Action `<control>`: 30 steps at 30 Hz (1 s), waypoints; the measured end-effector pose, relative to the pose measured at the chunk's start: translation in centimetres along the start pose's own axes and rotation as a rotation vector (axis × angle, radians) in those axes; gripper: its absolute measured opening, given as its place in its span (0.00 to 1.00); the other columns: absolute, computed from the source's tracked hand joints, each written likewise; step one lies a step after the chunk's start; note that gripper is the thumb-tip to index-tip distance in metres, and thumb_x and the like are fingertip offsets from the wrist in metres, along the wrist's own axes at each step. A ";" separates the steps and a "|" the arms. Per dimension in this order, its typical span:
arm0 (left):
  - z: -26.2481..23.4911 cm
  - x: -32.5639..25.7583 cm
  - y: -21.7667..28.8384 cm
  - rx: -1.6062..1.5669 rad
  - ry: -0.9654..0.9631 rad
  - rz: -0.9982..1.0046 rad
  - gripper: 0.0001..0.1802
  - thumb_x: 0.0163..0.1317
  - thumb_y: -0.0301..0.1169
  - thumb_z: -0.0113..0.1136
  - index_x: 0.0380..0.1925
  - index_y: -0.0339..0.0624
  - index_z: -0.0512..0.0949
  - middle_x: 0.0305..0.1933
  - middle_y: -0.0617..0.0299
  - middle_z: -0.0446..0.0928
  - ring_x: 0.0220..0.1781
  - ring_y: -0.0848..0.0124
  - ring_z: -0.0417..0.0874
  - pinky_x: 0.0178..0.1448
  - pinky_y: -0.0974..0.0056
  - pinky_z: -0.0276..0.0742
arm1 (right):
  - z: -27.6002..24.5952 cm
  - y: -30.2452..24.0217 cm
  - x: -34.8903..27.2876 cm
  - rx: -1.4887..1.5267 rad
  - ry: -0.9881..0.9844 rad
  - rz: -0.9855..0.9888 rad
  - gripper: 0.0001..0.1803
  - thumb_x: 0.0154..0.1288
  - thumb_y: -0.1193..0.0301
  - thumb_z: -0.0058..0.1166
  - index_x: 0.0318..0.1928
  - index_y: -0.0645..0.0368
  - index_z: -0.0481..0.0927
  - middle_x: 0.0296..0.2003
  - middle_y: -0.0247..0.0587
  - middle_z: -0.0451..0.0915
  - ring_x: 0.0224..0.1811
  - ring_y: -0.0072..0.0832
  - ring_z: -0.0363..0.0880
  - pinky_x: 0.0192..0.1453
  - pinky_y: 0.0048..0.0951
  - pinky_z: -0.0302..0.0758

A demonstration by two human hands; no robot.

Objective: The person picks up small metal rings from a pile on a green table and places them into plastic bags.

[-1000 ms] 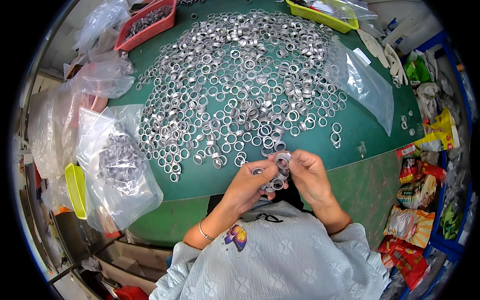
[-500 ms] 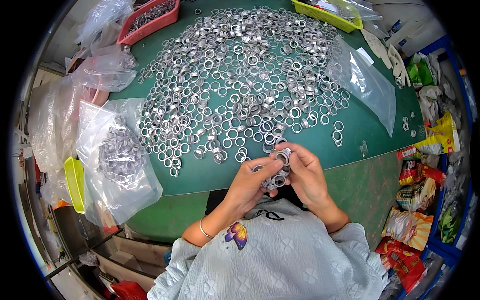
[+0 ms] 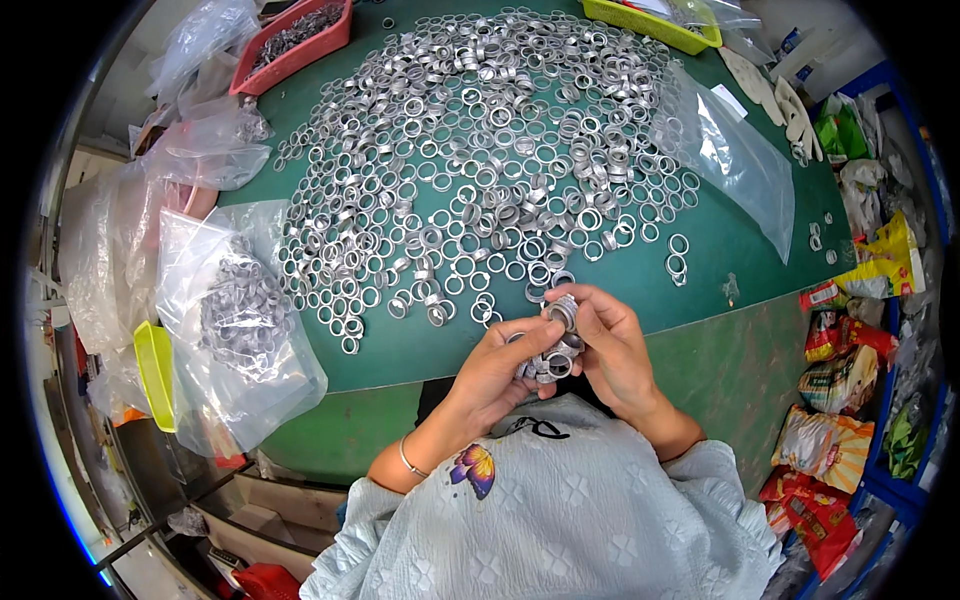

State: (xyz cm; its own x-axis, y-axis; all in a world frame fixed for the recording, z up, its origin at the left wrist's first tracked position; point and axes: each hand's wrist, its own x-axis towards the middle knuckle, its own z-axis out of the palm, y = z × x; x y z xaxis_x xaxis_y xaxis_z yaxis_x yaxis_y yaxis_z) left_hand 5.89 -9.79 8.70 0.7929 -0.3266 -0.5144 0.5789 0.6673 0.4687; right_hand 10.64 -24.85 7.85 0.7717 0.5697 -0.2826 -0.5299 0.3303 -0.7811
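A large heap of small silver metal rings (image 3: 480,150) covers the green table (image 3: 740,250). Both hands meet just above the near table edge. My left hand (image 3: 495,370) cups a small bunch of rings (image 3: 548,362) against the palm. My right hand (image 3: 615,345) pinches one ring (image 3: 562,310) at the fingertips, touching the left thumb. The nearest loose rings lie a little beyond the fingers.
A clear bag full of rings (image 3: 240,320) lies at the left edge over a yellow tray (image 3: 155,370). An empty clear bag (image 3: 735,150) lies at the right. A red tray (image 3: 295,40) and a yellow tray (image 3: 645,20) stand at the back. Snack packets (image 3: 840,350) pile up at the right.
Both hands stay together at the near edge, working the rings between the fingers. The right hand's ring has risen slightly to the fingertips. The pile has not moved.
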 end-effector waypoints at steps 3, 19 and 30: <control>-0.4 0.1 -0.2 -0.022 -0.052 -0.026 0.15 0.66 0.39 0.54 0.39 0.37 0.78 0.32 0.59 0.79 0.28 0.75 0.79 0.24 0.72 0.72 | 0.1 0.2 -0.1 -0.003 0.004 0.002 0.20 0.71 0.59 0.45 0.52 0.63 0.73 0.38 0.36 0.79 0.27 0.12 0.74 0.21 0.11 0.67; -2.2 2.3 -2.0 -0.109 0.075 0.035 0.17 0.66 0.35 0.53 0.50 0.35 0.73 0.48 0.48 0.77 0.35 0.64 0.79 0.21 0.73 0.71 | -21.1 -8.8 -1.4 -1.206 1.430 -0.868 0.17 0.53 0.69 0.65 0.42 0.60 0.77 0.38 0.42 0.76 0.43 0.36 0.72 0.50 0.35 0.67; -2.3 2.3 -2.8 -0.168 0.135 0.036 0.24 0.68 0.49 0.46 0.50 0.41 0.73 0.49 0.47 0.75 0.33 0.64 0.77 0.22 0.72 0.72 | -30.7 -11.5 -2.3 -1.658 1.617 -0.787 0.16 0.56 0.67 0.61 0.44 0.59 0.77 0.43 0.45 0.77 0.49 0.43 0.71 0.53 0.41 0.65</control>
State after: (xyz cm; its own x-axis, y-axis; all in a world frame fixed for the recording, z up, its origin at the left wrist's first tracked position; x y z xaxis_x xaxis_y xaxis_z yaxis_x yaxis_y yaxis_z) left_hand 5.65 -10.88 4.50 0.7734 -0.2157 -0.5961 0.5021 0.7825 0.3682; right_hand 25.82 -53.10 0.39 0.5767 -0.3326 0.7462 -0.1695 -0.9422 -0.2890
